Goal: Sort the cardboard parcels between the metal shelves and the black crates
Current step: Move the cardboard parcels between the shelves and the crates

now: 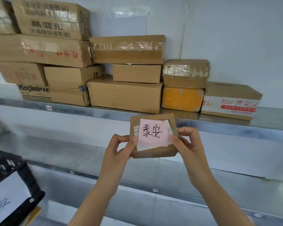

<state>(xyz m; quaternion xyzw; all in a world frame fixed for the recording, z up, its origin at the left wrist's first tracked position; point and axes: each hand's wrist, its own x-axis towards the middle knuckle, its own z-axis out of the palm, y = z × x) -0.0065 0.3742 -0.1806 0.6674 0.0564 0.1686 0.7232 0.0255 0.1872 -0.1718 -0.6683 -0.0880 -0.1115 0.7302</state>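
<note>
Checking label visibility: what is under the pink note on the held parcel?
A white label shows around the pink note, stuck on the parcel that the left hand and right hand hold. Most of its print is covered.

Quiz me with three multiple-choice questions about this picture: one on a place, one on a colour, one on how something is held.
1. Where is the yellow parcel? A. on the shelf, under a taped box B. on the floor C. on a chair
2. What colour is the note on the small parcel? A. green B. pink C. blue
3. How is the small parcel held? A. by one hand B. by nobody C. by left hand and right hand
Answers: A, taped box sits on it; B, plainly pink; C, fingers of both grip its edges.
</note>
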